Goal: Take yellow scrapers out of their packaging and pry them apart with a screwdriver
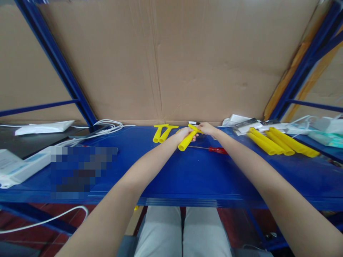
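A yellow T-shaped plastic handle (186, 141) is held above the blue bench, its hollow round end toward me. My left hand (185, 133) is closed around its stem. At the right end of its crossbar, the fingers of my right hand (207, 129) are pinched together; whether they also hold a small part is hidden. A screwdriver with a red grip (217, 150) lies on the bench just below my hands. To the left rest two similar yellow T-shaped pieces (165, 134), side by side.
Several yellow tubular pieces (278, 142) lie at the right, before white packets (242, 124). White cables (108, 125) and a white power strip (32, 166) occupy the left. Cardboard (200, 64) backs the blue bench (198, 182), with blue frame posts (63, 67) at the sides.
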The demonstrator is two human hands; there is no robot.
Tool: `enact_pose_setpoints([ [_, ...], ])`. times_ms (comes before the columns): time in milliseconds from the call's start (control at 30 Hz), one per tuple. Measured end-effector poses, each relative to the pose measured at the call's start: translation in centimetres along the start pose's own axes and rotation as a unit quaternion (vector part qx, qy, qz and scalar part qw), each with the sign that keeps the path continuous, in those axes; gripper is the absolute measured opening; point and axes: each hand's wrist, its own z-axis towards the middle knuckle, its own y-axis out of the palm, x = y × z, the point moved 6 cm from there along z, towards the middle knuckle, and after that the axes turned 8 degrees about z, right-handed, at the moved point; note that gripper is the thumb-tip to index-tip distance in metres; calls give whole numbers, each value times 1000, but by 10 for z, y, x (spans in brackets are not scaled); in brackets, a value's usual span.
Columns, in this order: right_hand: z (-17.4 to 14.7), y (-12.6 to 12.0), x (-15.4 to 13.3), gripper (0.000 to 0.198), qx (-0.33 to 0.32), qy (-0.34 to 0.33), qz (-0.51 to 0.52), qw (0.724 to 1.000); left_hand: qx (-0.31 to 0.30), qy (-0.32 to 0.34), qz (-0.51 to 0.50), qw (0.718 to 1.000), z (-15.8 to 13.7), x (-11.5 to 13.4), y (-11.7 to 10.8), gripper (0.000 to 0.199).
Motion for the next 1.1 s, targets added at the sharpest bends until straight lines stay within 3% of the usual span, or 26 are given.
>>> enact_pose_setpoints([
  [67,-1,-4,-5,26,20,-19,13,1000,25,-10,32,999,-11,8,0,31],
  [267,-4,-3,-12,30,28,-67,39,997,30,81,69,994,-43,37,-7,21],
  [367,-5,6,-11,31,4,-103,-42,994,78,117,100,985,-57,48,-25,21],
  [500,-8,28,-8,41,-82,-146,-162,972,138,154,111,972,-80,59,-45,20],
  [600,-9,38,-3,48,-124,-141,-223,957,185,168,150,957,-97,63,-54,25],
  [733,-6,40,0,51,-127,-125,-258,950,237,180,210,931,-113,64,-58,35],
  [900,-8,42,-1,52,-137,-121,-254,950,237,178,297,908,-117,56,-58,45],
  [1000,-12,41,-3,53,-142,-110,-267,947,236,192,403,863,-115,53,-60,48],
  [1100,-17,40,-5,53,-143,-101,-282,943,235,262,539,765,-116,56,-57,47],
])
